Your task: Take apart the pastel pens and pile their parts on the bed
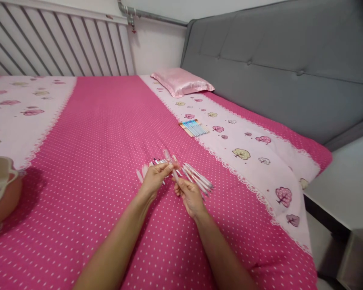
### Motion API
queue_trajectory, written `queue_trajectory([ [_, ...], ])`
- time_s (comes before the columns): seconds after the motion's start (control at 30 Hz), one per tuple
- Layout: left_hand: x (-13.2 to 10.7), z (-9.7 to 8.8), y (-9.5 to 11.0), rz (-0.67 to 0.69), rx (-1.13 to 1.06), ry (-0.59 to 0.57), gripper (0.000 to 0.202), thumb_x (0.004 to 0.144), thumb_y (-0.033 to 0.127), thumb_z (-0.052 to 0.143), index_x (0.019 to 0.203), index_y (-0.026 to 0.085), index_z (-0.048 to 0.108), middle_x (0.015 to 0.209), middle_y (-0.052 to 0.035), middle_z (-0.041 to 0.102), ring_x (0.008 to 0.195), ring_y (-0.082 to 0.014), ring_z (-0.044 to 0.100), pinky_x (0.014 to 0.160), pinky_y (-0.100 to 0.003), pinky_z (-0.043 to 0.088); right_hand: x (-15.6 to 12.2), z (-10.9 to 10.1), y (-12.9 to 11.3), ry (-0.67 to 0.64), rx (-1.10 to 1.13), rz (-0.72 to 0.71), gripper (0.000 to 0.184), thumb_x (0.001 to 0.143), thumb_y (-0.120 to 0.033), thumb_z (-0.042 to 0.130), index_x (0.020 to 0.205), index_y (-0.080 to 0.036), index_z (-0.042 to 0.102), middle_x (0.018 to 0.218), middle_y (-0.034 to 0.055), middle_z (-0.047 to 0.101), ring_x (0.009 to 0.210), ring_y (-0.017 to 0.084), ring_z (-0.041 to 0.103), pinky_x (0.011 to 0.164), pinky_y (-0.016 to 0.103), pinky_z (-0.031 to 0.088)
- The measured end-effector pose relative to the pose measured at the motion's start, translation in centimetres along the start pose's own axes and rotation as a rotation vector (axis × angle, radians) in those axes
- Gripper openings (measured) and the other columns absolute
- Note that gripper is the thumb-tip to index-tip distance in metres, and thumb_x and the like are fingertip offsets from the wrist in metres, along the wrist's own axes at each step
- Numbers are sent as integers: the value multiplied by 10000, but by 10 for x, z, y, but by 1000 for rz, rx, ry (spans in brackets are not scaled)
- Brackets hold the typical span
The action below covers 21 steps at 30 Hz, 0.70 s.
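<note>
Between my two hands is a slim, pale pen [176, 175], tilted over the bed. Its upper end is pinched in my closed left hand [155, 177]. Lower down, the fingers of my right hand [190, 195] are wrapped round it. Just right of my hands lies a loose bunch of pale pens [198, 177], their tips pointing towards the lower right. More slim pens [156, 162] are partly hidden behind my left hand. Some pale pink pieces [142, 172] lie to its left, too blurred to make out.
A row of blue and tan pens [195, 127] lies farther off on the bedspread [103, 121]. At the left edge stands a pink and cream basket [9, 191]. A pink pillow [181, 80] rests by the grey headboard [260, 60]. A white radiator [57, 42] is behind the bed.
</note>
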<state>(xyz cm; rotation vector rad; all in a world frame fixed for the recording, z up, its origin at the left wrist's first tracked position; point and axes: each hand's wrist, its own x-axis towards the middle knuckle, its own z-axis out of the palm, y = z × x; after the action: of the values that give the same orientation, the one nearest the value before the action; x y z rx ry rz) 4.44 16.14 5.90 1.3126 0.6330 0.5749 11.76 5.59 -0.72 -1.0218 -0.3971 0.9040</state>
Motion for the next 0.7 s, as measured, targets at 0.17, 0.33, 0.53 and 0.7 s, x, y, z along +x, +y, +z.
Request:
queue_trajectory([
  [0.17, -1, 1, 2, 4, 1, 12, 362, 568, 468, 771, 729, 145, 736, 742, -77, 714, 797, -202, 631, 851, -328, 439, 1, 1, 2, 100, -92, -71, 299, 623, -317, 762, 891, -191, 716, 675, -20, 653, 580, 91, 520, 588, 240, 399],
  [0.33, -2, 1, 3, -16, -81, -16, 375, 561, 456, 781, 744, 134, 727, 749, -83, 716, 777, -196, 637, 852, -339, 449, -1, 5, -2, 125, -66, -124, 331, 549, -263, 814, 824, -196, 643, 701, -32, 639, 632, 96, 561, 629, 228, 444],
  [0.53, -1, -4, 6, -17, -155, -27, 370, 583, 421, 784, 793, 124, 714, 802, -99, 726, 791, -204, 656, 849, -347, 456, -3, 1, -3, -5, -36, -15, 406, 742, -551, 615, 876, -169, 646, 601, -18, 588, 495, 78, 501, 458, 193, 375],
  [0.7, -1, -7, 8, -29, -168, 6, 397, 571, 408, 795, 818, 109, 711, 826, -116, 727, 775, -204, 662, 826, -347, 465, -2, -2, 1, 7, -97, -7, 323, 697, -476, 693, 739, -160, 640, 579, -21, 593, 463, 62, 484, 432, 182, 352],
])
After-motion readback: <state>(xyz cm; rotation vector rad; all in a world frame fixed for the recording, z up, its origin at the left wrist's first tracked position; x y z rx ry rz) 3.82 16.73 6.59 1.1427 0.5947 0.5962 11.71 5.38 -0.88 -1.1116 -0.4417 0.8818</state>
